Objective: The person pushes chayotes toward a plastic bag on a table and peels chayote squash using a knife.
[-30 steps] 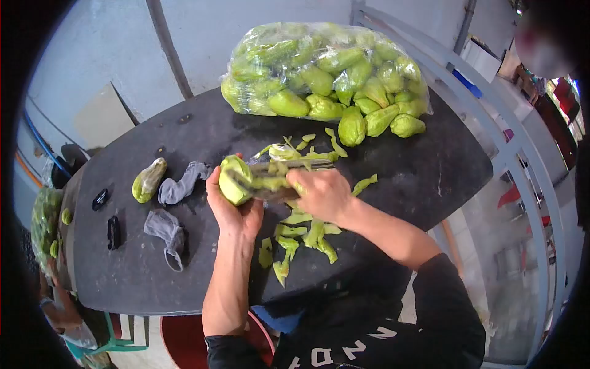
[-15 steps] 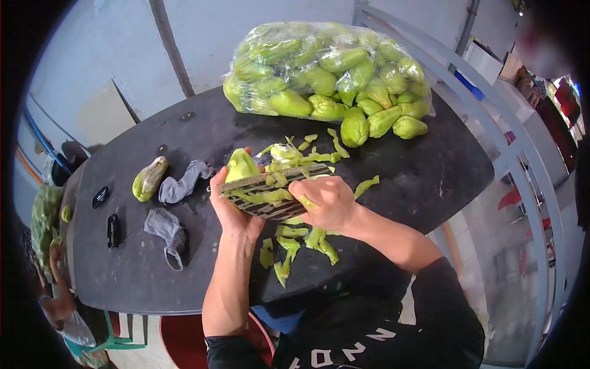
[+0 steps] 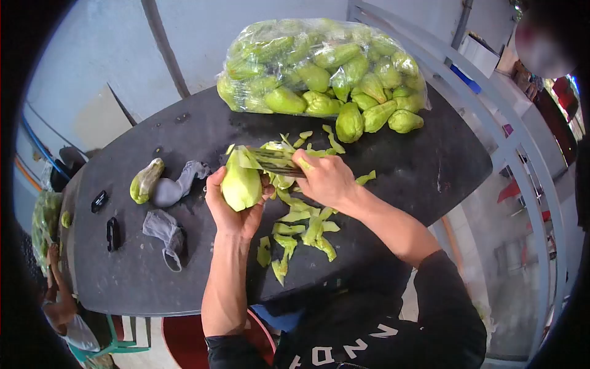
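My left hand (image 3: pixel 228 206) is wrapped round a pale green chayote (image 3: pixel 241 184), much of whose visible side looks peeled. In my right hand (image 3: pixel 326 179) is a broad, dark-striped knife (image 3: pixel 275 161), its handle hidden by my fingers. The blade reaches left to the top of the chayote, with bits of green peel on it. Below the hands, strips of peel (image 3: pixel 314 234) are scattered on the dark table (image 3: pixel 393 184). More pale green pieces lie behind the knife, partly covered by it.
A clear plastic bag (image 3: pixel 319 67) full of chayotes stands at the back, a few spilling from it. To the left lie a whole chayote (image 3: pixel 146 180), grey gloves (image 3: pixel 165 235) and two small black objects (image 3: pixel 112 234). Another person's arm (image 3: pixel 56 277) shows far left; a grey railing (image 3: pixel 522 154) runs along the right.
The knife has turned from lying broadside in front of the chayote to nearly edge-on at its top. The chayote now shows more fully in my left hand.
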Demonstrator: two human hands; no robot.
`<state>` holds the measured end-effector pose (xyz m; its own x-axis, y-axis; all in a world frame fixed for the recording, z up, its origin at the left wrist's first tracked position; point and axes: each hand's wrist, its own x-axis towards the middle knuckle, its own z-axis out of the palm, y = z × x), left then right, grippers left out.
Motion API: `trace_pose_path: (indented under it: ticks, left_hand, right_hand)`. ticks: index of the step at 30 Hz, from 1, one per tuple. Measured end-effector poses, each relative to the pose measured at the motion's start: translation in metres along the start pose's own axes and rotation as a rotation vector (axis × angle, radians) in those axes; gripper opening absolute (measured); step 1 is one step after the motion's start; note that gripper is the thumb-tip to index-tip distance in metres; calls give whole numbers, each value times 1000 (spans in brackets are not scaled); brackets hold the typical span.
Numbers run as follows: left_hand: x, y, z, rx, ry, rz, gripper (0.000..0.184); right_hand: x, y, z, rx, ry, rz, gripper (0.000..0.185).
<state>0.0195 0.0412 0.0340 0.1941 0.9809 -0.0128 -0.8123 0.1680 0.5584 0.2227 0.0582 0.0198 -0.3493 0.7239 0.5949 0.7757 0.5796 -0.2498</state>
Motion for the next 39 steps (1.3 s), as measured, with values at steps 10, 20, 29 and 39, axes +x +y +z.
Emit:
trace_pose_path:
  ticks: [10, 20, 29, 39]
  left_hand:
    - [7, 0, -7, -70, -26, -2, 51]
    - [12, 1, -11, -77, 100, 114, 37]
    - [16, 1, -17, -48, 276, 143, 31]
    - [13, 1, -14, -179, 285, 142, 42]
  right_hand:
    - [1, 2, -13, 141, 84, 78, 29]
    - [1, -3, -24, 177, 79, 85, 30]
    - [-4, -37, -32, 613, 74, 160, 18]
    - [-11, -67, -27, 602, -20, -64, 20]
